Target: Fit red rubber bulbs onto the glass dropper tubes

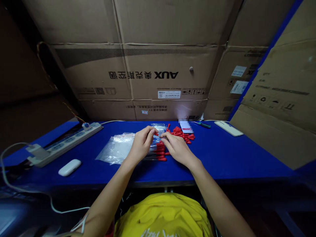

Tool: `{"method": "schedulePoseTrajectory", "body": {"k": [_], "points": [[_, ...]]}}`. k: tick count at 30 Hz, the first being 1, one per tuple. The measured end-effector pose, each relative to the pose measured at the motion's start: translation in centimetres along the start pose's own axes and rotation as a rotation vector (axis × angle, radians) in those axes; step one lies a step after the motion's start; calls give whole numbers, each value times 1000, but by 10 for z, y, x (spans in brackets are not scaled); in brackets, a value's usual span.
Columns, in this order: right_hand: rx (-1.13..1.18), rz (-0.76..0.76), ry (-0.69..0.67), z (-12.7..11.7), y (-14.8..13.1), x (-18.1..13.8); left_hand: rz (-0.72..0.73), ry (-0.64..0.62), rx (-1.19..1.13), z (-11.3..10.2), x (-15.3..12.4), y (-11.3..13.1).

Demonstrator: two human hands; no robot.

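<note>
My left hand (142, 143) and my right hand (176, 146) meet over the middle of the blue table (222, 154). Both pinch at a small clear plastic bag (156, 138) with a red-handled piece inside. Under and between the hands lies a row of packed red-handled pieces (161, 154). A loose pile of red-handled small tools (182, 133) sits just beyond my right hand. A stack of empty clear bags (117, 148) lies to the left of my left hand.
A white power strip (66, 141) with its cable runs along the left, a white oval case (69, 167) in front of it. A green-handled screwdriver (204, 124) and a white flat device (228, 128) lie at the back right. Cardboard boxes (153, 72) wall in the table.
</note>
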State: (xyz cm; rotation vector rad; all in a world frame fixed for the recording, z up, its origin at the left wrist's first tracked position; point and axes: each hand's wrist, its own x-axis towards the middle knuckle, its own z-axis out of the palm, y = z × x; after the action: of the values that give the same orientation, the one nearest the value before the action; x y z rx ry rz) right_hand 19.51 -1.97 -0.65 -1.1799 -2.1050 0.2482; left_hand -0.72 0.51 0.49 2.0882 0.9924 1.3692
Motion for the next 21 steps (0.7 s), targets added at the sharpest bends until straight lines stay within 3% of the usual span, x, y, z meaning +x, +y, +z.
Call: {"method": "schedulePoseTrajectory", "body": {"k": [7, 11, 21], "points": [[-240, -31, 24, -5, 6, -1, 21, -21, -103, -1, 2, -3], [-168, -42, 56, -6, 3, -2, 30, -56, -98, -9, 2, -1], [65, -70, -18, -14, 3, -4, 39, -192, -129, -20, 1, -3]]}}
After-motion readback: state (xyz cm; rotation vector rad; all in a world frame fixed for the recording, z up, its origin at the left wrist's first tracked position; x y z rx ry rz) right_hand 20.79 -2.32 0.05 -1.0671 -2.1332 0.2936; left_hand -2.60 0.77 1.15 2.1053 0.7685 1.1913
